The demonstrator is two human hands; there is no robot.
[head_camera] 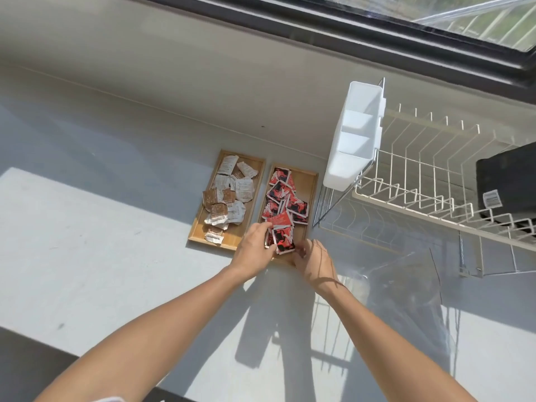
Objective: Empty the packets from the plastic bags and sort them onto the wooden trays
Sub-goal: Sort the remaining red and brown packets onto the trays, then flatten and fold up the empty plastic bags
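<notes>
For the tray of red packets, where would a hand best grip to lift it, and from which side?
Judging by its pose, take the right-hand wooden tray by its two long raised rims, one hand per side. Its left rim sits close beside the other wooden tray of brown and silver packets, so the short near end, where the left hand and right hand are, may be easier.

Sunlit pale countertop point(87, 227), dark-framed window point(377, 21) above, white wire dish rack point(435, 181) at right, sharp shadows

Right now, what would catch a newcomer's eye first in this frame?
The red packets heaped in the right wooden tray, where the left hand and right hand meet at its near end. Beside it, the left wooden tray holds brown and white packets. A white dish rack stands further right.
</notes>
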